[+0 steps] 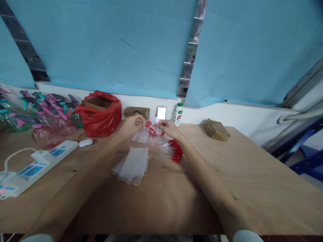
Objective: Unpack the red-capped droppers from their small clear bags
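My left hand (133, 125) is closed in a pinch at the upper left edge of a clear plastic bag (143, 137). Its upper right edge is pinched by my right hand (169, 127). Small red pieces (152, 131) show in or behind the clear film; I cannot tell which. Just below my right hand, a bundle of thin clear items with red ends (177, 151) lies on the table, partly behind my right forearm. Nearer to me, flat clear bags (133, 163) lie in a loose, overlapping stack.
At the back stand a red plastic bag (103, 122) around a carton, an open cardboard box (127, 111), a lit phone (162, 112) and a white bottle (178, 116). Spray bottles (46, 136) and a power strip (37, 164) occupy the left. A brown packet (217, 129) lies right.
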Available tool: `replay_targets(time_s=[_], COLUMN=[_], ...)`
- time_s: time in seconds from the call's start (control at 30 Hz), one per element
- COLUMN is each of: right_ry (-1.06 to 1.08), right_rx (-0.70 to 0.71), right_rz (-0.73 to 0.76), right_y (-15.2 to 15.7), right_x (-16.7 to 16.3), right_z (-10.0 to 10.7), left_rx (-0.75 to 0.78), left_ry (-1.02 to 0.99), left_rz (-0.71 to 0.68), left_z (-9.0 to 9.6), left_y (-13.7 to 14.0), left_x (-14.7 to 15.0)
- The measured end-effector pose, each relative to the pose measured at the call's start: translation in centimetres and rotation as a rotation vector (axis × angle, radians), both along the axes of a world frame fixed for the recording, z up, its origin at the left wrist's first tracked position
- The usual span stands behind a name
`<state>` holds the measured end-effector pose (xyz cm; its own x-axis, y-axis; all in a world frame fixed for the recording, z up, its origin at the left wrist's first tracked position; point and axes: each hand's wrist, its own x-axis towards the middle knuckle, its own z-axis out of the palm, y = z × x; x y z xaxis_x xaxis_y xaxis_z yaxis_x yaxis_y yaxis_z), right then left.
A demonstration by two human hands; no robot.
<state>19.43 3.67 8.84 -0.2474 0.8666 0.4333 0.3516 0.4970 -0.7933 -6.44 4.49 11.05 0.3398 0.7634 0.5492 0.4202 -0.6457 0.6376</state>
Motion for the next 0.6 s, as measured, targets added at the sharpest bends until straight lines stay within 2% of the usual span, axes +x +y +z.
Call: replay_targets(time_s=[0.07,0.17,0.33,0.47,0.53,0.6], right_ry=[0.081,0.160,0.262,0.324,0.336,0.345], right_rx=[-0.057,-0.126,-0.145,-0.157,-0.170,-0.191], right_rz=[0.010,0.016,0.046,0.081,0.082,0.082], right_y=[-0.2,-0.9,-2.5,-3.6,-4.0,-4.3], right_x=[0.0,-0.1,-1.0,-1.9,-2.2,-2.4], right_z=[0.4,1.4,3.0,4.0,4.3,4.5], left_rx=[0.002,0.053,0.244,0.424,0.427,0.322], left_ry=[-0.002,0.020,0.131,0.176,0.154,0.111], left_rz=[0.001,0.111,0.257,0.470,0.437,0.302], left_z=[0.3,0.5,1.6,2.6,2.7,2.7], left_y=[-0.2,-0.6,-3.2,-6.0,-6.7,-6.9], left_x=[0.0,0.2,1.9,3.6,4.0,4.3])
